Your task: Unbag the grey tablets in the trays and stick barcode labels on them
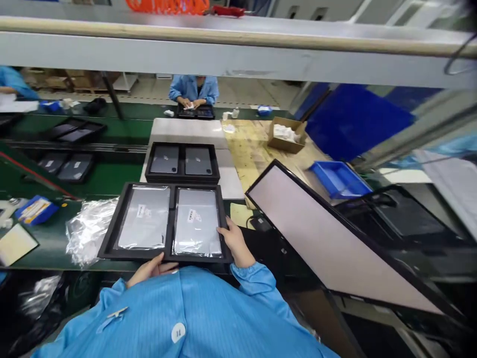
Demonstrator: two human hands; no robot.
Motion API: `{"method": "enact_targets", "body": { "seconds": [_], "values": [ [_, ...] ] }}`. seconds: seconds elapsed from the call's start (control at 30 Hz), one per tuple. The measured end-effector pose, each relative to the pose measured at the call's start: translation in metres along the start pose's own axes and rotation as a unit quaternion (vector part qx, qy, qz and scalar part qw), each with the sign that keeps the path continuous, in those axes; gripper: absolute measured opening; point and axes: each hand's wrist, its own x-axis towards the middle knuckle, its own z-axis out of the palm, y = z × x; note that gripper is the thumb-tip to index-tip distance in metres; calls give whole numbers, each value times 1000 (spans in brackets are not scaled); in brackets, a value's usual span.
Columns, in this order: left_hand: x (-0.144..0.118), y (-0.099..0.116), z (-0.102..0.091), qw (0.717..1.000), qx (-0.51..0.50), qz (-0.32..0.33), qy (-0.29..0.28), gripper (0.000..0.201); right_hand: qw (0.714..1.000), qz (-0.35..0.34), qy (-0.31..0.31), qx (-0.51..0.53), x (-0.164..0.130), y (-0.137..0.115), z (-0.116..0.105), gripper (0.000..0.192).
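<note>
Close to my body is a black two-compartment tray [172,219]. In each compartment lies a tablet in a clear plastic bag, the left tablet [143,221] and the right tablet [196,223], both with a small white label. My left hand [152,268] grips the tray's near edge from below, its fingertips on the rim. At the right side my right hand [235,241] clasps the edge, thumb over the rim beside the right tablet. Just beyond stands another black tray [181,175] with two dark grey unbagged tablets.
Crumpled clear plastic bags [89,231] lie left of my tray. To the right stand a tilted monitor [335,243], a blue bin [340,180] and a cardboard box [286,136] with white contents. A co-worker [196,92] sits across the bench. A shelf beam [238,54] runs overhead.
</note>
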Motion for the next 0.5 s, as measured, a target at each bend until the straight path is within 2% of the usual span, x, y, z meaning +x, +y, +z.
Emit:
{"method": "enact_targets", "body": {
  "seconds": [0.07,0.13,0.17,0.23,0.3,0.33,0.4,0.5],
  "values": [
    [-17,0,-4,991,133,22,27,52,1000,14,-23,1,-4,11,2,54],
    [-32,16,-19,970,203,91,96,49,999,15,-28,-17,-10,14,3,61],
    [-37,28,-30,955,218,134,149,48,999,12,-28,-31,-12,14,2,64],
    [-41,57,-58,896,252,225,289,49,998,-5,-27,-48,-14,11,1,67],
    [-35,81,-87,852,248,232,399,55,997,-25,-20,-64,-15,9,-1,69],
    [-29,88,-99,851,232,204,424,60,997,-31,-15,-75,-15,9,-3,69],
    [-16,93,-116,875,203,158,410,68,995,-29,-5,-97,-14,9,-5,70],
    [-1,79,-126,922,170,146,317,84,993,-19,-2,-119,-13,11,-8,71]
  ]
}}
